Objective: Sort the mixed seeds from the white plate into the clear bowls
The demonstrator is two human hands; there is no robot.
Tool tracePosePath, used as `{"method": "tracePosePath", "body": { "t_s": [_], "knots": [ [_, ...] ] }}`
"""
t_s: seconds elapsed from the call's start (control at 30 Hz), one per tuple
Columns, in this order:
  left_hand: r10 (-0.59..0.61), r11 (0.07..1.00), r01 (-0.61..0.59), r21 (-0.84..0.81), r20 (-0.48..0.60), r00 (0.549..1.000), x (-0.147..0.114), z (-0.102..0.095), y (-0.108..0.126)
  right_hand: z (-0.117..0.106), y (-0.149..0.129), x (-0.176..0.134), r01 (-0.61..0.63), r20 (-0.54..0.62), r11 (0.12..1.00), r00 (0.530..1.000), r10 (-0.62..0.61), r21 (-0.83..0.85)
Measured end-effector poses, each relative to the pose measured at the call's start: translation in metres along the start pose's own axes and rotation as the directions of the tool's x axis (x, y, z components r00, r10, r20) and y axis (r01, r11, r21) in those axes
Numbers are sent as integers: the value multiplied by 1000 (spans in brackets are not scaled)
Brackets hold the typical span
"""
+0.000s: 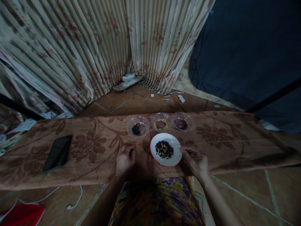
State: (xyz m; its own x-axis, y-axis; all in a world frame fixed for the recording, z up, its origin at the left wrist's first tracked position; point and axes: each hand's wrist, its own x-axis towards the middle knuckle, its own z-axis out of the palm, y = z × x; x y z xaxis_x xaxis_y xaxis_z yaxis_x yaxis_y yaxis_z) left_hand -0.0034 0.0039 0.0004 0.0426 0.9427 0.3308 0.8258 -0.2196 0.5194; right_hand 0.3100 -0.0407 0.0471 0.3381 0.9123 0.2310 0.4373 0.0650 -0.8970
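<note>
My right hand is closed around a thin metal utensil; its exact kind is hard to make out. The pale tip of the utensil lies over a white plate with a red rim, beside a heap of mixed dark and yellow beans or grains. My right fingers are at the plate's right edge. Left of the plate, my left hand rests on the cloth, loosely curled with nothing visible in it. Behind the plate stand three clear bowls: one with black beans, one with yellow grains, one with dark reddish beans.
A patterned brown cloth covers the narrow table. A black phone lies at the left. Striped curtains hang beyond the table, with a skateboard on the tiled floor. A white cable lies below the front edge.
</note>
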Motion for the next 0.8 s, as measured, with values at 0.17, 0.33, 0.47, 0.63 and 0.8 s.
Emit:
{"method": "tracePosePath", "body": {
  "t_s": [0.17,0.33,0.47,0.63,0.8],
  "knots": [
    [-1,1000,1,-1,11,1000,0,0,1,0,0,1,5,21,1000,1000,-5,-11],
    [-6,1000,7,-9,11,1000,0,-1,2,-1,-1,0,-6,57,999,998,8,-33],
    [-12,1000,12,-11,21,1000,0,-2,2,-1,3,-1,-28,49,999,998,30,-34],
    [-20,1000,20,-5,18,1000,0,-2,3,-1,1,-1,-27,47,1000,999,28,-11],
    [-16,1000,16,-4,14,1000,0,-1,2,-1,-4,-1,-31,29,999,999,31,-10]
  ]
}}
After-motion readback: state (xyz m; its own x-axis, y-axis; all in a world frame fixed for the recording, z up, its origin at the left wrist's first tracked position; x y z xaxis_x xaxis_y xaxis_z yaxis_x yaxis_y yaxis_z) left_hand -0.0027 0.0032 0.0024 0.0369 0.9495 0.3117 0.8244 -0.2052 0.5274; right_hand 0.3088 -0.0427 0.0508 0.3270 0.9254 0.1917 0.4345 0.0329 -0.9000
